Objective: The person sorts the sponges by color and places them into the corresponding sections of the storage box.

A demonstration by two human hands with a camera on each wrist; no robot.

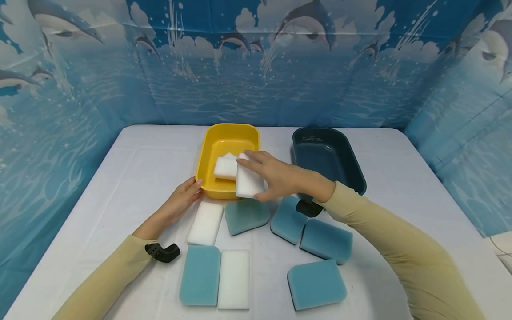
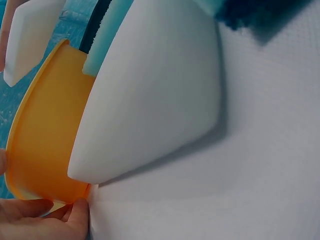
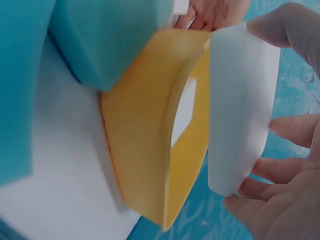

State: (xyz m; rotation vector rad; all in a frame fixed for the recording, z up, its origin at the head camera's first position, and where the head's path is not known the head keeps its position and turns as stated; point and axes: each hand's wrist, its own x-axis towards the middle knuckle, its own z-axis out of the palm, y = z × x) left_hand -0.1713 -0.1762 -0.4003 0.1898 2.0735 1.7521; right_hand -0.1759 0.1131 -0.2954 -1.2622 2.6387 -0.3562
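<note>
My right hand (image 1: 280, 175) holds a white sponge (image 1: 249, 178) over the near right part of a yellow tray (image 1: 208, 151). In the right wrist view, the thumb and fingertips pinch this white sponge (image 3: 240, 110) by its edges, above the tray's rim. Inside the tray lie white sponges (image 1: 226, 168), partly overlapped by the held one in the head view. At the tray's near left corner, my left hand (image 1: 182, 200) grips the wall. The left wrist view has those fingers (image 2: 75, 220) against the yellow tray (image 2: 47, 135).
A dark blue tray (image 1: 328, 153) stands to the right, partly behind the right forearm. Nearer, white sponges (image 1: 206, 224) (image 1: 234, 279) lie among several teal sponges, including one (image 1: 247, 215) by the yellow tray and one (image 1: 317, 284) at the front. A dolphin-print curtain (image 1: 256, 80) hangs behind the table.
</note>
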